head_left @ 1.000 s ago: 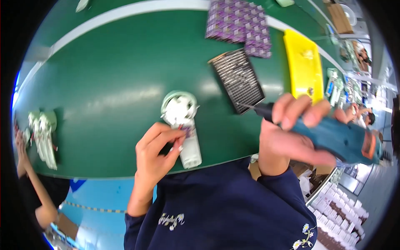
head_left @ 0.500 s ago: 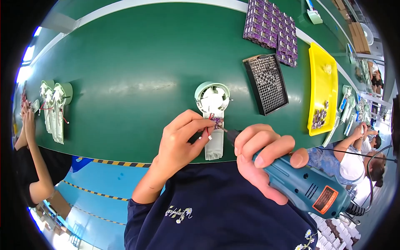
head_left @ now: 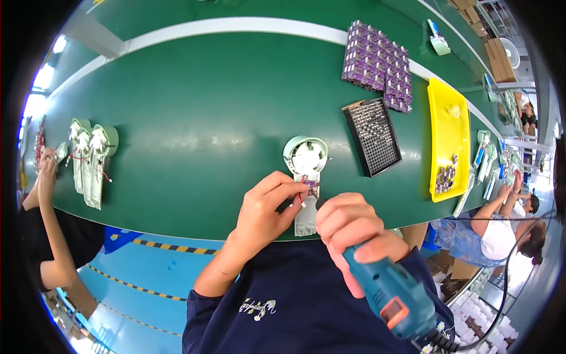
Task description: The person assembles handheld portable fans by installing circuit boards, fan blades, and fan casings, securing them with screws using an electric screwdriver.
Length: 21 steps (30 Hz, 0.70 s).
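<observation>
A light green handheld fan housing (head_left: 287,154) with white blades lies on the table before me, its open white handle (head_left: 305,223) toward my body. A small purple circuit board (head_left: 313,187) sits in the top of the handle. Thumb and fingers of my left hand (head_left: 265,209) pinch thin red wires (head_left: 299,197) with a white plug, at the board's left side. My right hand (head_left: 356,227) grips a blue-green electric screwdriver (head_left: 392,298), its nose pointing at the board. The bit's tip is too small to make out; whether it touches a screw I cannot tell.
To the right stand a black screw tray (head_left: 374,138), stacked purple board panels (head_left: 374,62) and a yellow bin (head_left: 433,135) with small boards. Several fan housings (head_left: 94,159) lie at left, beside a co-worker's hands (head_left: 47,168). The screwdriver's cable (head_left: 504,289) runs off right.
My right hand has come closer to the board, and the screwdriver's rear end has swung down toward my body. My left hand keeps its pinch. The whole view has shifted slightly.
</observation>
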Motion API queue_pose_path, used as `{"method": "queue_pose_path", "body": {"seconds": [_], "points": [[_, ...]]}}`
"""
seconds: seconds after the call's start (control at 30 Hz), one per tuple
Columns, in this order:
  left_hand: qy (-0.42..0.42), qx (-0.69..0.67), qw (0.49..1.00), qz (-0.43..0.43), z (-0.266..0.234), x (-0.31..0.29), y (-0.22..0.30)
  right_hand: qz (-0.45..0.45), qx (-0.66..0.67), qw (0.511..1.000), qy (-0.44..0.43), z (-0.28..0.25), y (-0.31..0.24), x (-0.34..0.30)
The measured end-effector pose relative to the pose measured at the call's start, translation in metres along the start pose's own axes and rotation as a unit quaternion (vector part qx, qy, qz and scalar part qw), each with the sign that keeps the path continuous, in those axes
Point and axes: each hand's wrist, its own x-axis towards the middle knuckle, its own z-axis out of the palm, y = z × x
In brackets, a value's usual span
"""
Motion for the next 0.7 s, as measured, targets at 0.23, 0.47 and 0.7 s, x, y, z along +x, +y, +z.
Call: {"method": "queue_pose_path", "body": {"seconds": [0.23,0.47,0.7], "points": [[0.007,0.014,1.0,0.026,0.001,0.013,0.017,0.342,-0.212,0.77,0.495,-0.08,-0.067,-0.013],[0.062,0.031,0.997,-0.019,0.023,0.003,0.029,0.414,-0.643,0.59,0.258,-0.116,-0.079,-0.115],[0.129,0.009,0.991,0.015,0.041,0.0,0.034,0.558,0.059,0.787,0.256,0.007,-0.065,-0.053]]}}
